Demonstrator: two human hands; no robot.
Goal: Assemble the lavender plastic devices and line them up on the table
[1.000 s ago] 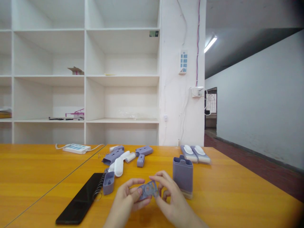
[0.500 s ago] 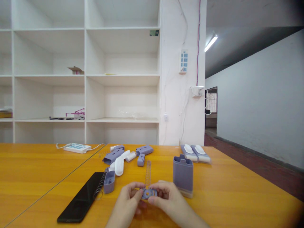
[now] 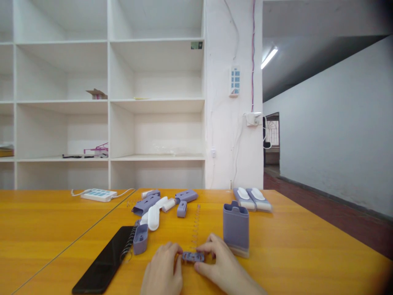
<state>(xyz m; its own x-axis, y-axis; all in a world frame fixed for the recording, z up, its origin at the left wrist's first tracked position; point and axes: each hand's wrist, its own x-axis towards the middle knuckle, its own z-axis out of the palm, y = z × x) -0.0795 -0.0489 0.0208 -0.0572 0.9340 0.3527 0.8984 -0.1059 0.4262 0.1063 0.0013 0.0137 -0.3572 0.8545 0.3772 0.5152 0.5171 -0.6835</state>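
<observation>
Both hands meet low at the table's near edge. My left hand point(image 3: 162, 270) and my right hand point(image 3: 218, 267) pinch the two ends of a small flat purple plastic piece point(image 3: 193, 257) between thumbs and fingertips. A thin clear coil spring point(image 3: 195, 226) rises from that piece and leans away from me over the table. Just right of my right hand stands an upright purple case point(image 3: 236, 227) on a pale base.
A black phone point(image 3: 105, 259) lies to the left beside a dark spring and a small purple cap point(image 3: 141, 239). Further back are loose purple and white parts point(image 3: 159, 204), two purple-white units point(image 3: 252, 199) and a white power strip point(image 3: 95, 194). White shelves stand behind.
The purple piece has been turned from facing me to lying flat and lowered to the table. The clear spring now stretches out longer above it. The view has shifted slightly.
</observation>
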